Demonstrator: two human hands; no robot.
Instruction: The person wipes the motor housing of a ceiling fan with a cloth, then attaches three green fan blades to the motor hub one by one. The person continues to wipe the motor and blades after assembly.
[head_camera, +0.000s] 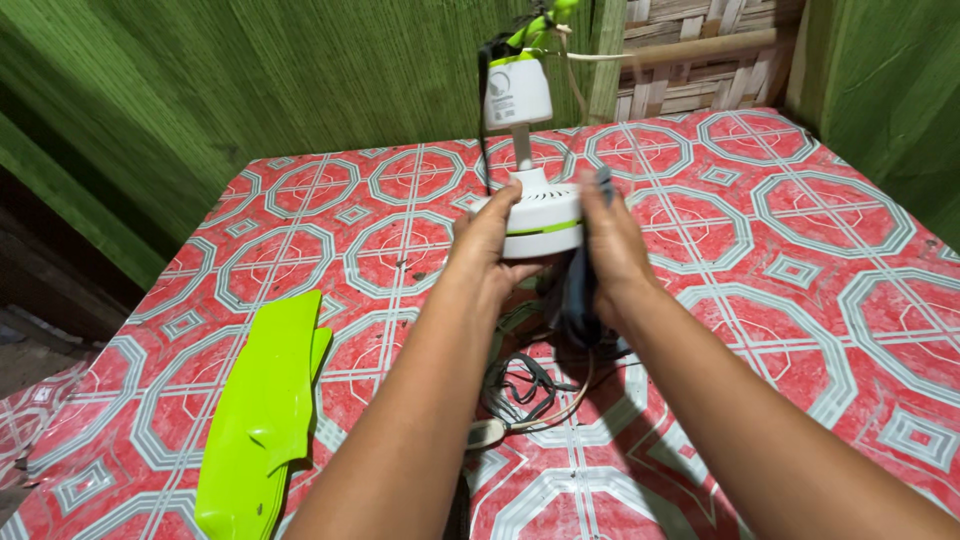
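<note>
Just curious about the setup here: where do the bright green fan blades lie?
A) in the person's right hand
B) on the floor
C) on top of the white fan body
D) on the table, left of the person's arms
D: the green blades lie flat on the red patterned table, left of the left hand, which touches the white fan body.

- Fan base (543, 215): white plastic, smooth, faintly glossy.
- Cloth (580, 290), at 3 o'clock of the base: dark, soft, matt.
- Blades (262, 415), at 7 o'clock: lime plastic, glossy.
- Table cover (780, 250): red patterned vinyl, shiny, scuffed.
- Walls (200, 90): green painted wood, rough-grained.
- Panel (690, 50), at 1 o'clock: woven bamboo, matt.
</note>
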